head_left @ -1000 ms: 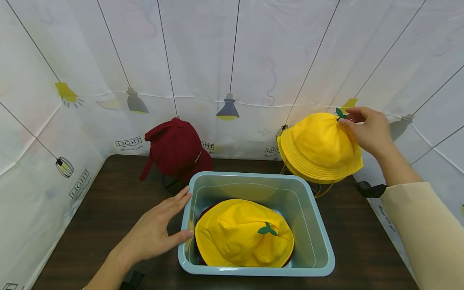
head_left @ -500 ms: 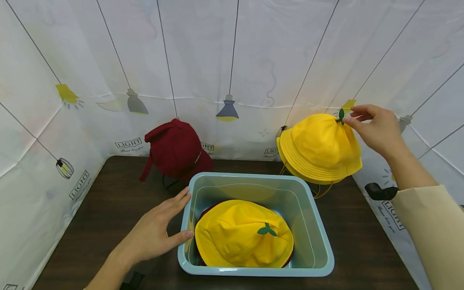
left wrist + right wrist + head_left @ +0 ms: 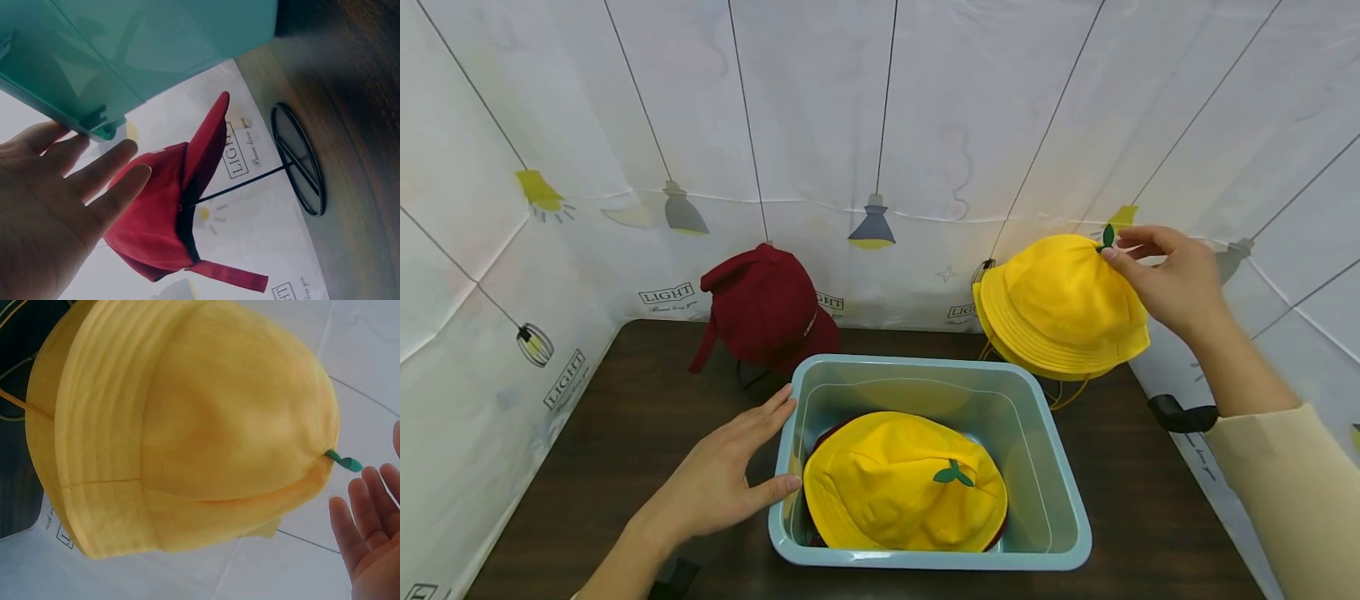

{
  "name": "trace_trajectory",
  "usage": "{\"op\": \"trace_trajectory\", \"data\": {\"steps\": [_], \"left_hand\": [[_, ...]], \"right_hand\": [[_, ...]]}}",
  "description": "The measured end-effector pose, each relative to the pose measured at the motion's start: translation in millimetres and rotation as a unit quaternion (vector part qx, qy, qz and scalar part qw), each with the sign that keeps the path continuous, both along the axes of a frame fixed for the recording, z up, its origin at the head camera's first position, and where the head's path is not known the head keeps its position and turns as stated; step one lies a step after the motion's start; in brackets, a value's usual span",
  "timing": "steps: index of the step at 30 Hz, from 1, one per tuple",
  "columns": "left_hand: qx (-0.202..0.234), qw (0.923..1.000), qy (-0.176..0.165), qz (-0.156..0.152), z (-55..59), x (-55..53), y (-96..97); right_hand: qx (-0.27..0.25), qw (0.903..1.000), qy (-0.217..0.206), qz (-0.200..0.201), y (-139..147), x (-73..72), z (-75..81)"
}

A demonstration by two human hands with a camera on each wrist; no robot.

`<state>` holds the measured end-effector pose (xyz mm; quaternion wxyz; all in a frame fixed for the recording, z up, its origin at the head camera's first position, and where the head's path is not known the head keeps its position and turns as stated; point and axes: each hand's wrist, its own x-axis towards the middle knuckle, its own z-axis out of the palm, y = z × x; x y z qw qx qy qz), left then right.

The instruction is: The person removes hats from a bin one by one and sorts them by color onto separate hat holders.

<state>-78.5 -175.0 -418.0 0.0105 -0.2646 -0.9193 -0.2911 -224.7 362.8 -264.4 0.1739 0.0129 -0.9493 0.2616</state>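
In the head view my right hand (image 3: 1180,283) is at the crown of a yellow bucket hat (image 3: 1052,304), its fingertips close to the green sprout (image 3: 1108,237) on top. The right wrist view shows relaxed fingers beside that sprout (image 3: 350,464), apart from it. My left hand (image 3: 722,471) rests its fingertips and thumb against the left side of a light blue plastic bin (image 3: 1060,500). Inside the bin lies another yellow hat (image 3: 902,492) with a green sprout, over something dark red that is mostly hidden.
A dark red cap (image 3: 763,308) sits behind the bin at left, on a black wire stand (image 3: 297,162). Yellow cords hang below the right-hand hat. A printed white curtain (image 3: 820,108) surrounds the dark wooden table (image 3: 587,467).
My right hand has shifted slightly about the sprout, which now points more upright than a second ago. The left hand, bin and hats stay in place.
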Motion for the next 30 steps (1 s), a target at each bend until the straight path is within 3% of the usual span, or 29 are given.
{"op": "trace_trajectory", "data": {"steps": [6,18,30], "left_hand": [[0.002,1.0,0.0,0.0,0.3,-0.1,0.6],[0.009,0.9999,-0.005,0.002,-0.3,0.1,0.0],[0.016,0.9998,-0.008,0.001,-1.1,1.0,0.2]], "right_hand": [[0.001,0.9993,0.023,0.029,-6.8,7.8,-4.5],[-0.007,0.9946,0.03,0.099,-29.4,30.6,-5.2],[0.019,0.9819,0.062,0.178,-48.2,55.3,-11.2]]}}
